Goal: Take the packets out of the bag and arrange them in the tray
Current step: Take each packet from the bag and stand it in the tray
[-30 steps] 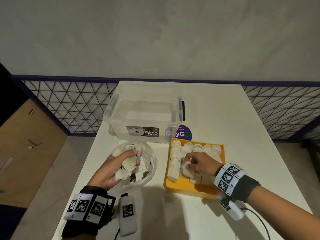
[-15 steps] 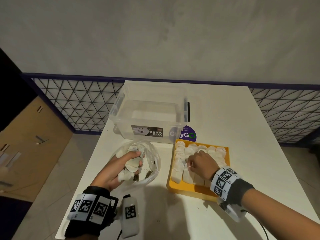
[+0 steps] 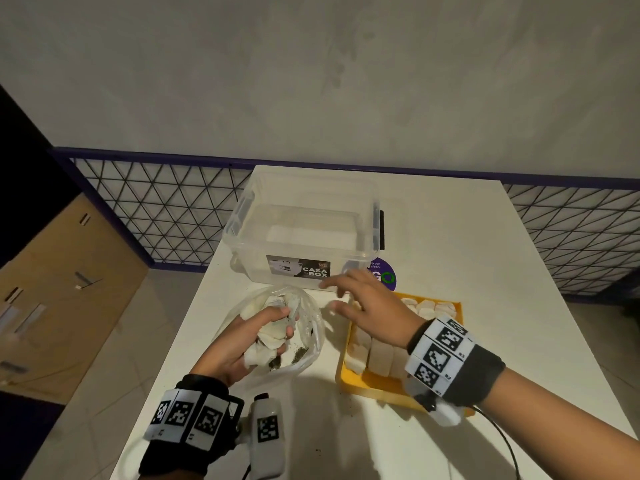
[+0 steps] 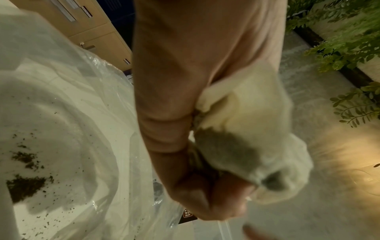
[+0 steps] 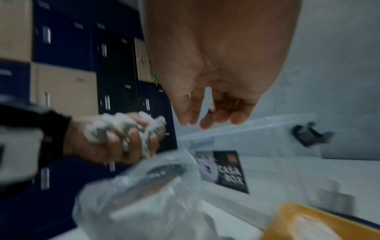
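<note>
**Left hand grips packets above bag; right hand empty over tray**

The landmark is the orange tray [image 3: 348, 375], which sits on the white table [image 3: 485, 258].

The clear plastic bag [image 3: 311, 327] lies just left of the tray, its mouth open upward, with dark crumbs [image 4: 22, 186] scattered on its inner film. The left hand [image 3: 239, 344] is above the bag, well apart from the tray; its fingers [image 5: 131, 138] are curled tight around a bunch of white packets [image 4: 246, 138], which bulge out between them.

The right hand [image 3: 370, 313] is raised over the tray's far left corner. Its fingers [image 5: 205, 123] are spread and relaxed, and it grasps nothing.

Inside the tray, white packets [image 3: 381, 355] stand in rows; the right hand and wrist hide part of them, so no count is possible.

A clear storage box [image 3: 304, 237] labelled "CASA BOX" stands beyond the tray and bag. A purple sticker [image 3: 384, 275] lies on the table between box and tray.
</note>
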{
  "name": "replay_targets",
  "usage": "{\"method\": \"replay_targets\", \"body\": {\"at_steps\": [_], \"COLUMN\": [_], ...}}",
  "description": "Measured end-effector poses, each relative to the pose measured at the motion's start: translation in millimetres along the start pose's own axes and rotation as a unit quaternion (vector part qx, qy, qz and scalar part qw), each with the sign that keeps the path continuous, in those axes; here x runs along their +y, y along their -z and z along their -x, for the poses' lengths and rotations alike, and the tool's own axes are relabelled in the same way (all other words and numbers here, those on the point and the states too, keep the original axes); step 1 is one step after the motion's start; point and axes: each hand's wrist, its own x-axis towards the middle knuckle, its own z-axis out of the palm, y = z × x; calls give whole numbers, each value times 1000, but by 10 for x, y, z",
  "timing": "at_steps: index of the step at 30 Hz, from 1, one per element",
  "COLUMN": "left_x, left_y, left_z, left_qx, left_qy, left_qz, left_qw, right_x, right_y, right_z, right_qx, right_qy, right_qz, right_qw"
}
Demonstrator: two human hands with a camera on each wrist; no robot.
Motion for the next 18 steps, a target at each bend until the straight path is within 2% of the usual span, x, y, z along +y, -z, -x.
{"method": "replay_targets", "body": {"at_steps": [4, 7, 9, 14, 18], "left_x": [21, 41, 47, 45, 48], "left_y": [-31, -35, -8, 97, 150], "left_z": [-6, 8, 18, 21, 26], "left_qx": [-3, -4, -3, 10, 14], "left_qy": [-3, -13, -22, -26, -21], "left_qz": [26, 6, -4, 13, 2], "left_qw": [1000, 1000, 1000, 1000, 1000], "right_x": [-267, -323, -331, -310, -284], "right_y": [-71, -157, -175, -135, -100], "right_z": [-220, -336, -373, -398, -383], "right_qx": [-43, -23, -12, 2, 26], "right_qy": [31, 28, -5, -58, -73], "right_qz": [-75, -118, -166, -347, -433], "right_qw": [996, 992, 986, 936, 898]}}
